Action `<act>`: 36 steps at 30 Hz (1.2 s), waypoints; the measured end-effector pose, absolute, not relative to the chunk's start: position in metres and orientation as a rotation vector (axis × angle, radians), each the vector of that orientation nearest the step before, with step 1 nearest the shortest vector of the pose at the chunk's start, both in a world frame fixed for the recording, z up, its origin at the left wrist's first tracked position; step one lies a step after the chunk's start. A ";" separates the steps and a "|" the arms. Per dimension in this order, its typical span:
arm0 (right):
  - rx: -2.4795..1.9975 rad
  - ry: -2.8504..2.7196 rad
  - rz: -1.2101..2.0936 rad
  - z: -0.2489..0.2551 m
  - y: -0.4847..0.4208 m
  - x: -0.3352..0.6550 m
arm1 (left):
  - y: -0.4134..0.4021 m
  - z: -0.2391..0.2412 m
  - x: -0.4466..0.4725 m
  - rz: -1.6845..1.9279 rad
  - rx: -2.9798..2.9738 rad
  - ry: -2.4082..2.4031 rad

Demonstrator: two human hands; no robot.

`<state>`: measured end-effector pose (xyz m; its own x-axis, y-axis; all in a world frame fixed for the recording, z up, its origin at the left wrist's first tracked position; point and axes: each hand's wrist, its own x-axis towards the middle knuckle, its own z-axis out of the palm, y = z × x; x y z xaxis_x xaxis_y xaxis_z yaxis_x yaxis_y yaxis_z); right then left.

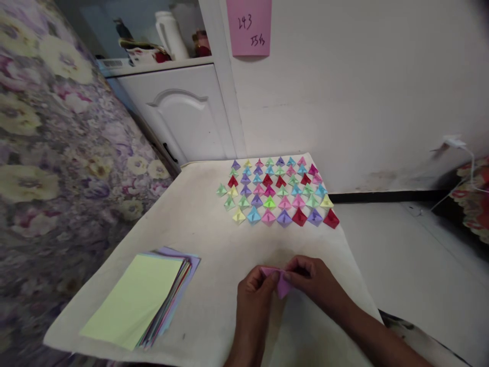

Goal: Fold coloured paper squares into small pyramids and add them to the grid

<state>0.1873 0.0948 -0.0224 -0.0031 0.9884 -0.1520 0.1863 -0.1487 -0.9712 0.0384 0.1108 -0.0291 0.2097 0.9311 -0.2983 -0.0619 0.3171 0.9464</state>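
Note:
Near the front of the table, a small folded piece of pink paper (283,288) is pinched between both hands. My left hand (255,290) grips its left side, thumb on top. My right hand (307,275) closes thumb and fingers on its right edge. The paper's lower point hangs between the hands; part of it is covered by the fingers. Beyond the hands lie several rows of small folded paper shapes (284,218) in purple, red, pink, green, blue and yellow. Left of my hands rests a stack of coloured paper sheets (133,295), pale yellow uppermost.
A cream cloth covers the table (183,204), which meets the wall at the back. A floral curtain (57,153) hangs along the left. Behind stands a white cabinet (183,117) with a white jug (171,35) on its shelf. A charger (454,141) is plugged in at right.

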 end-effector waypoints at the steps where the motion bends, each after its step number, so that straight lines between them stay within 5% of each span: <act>1: -1.443 -1.278 1.256 -0.023 0.095 0.187 | 0.110 -0.029 0.039 0.887 0.995 1.129; 36: -1.450 -1.182 1.357 -0.020 0.101 0.196 | 0.116 -0.027 0.038 0.830 1.065 1.136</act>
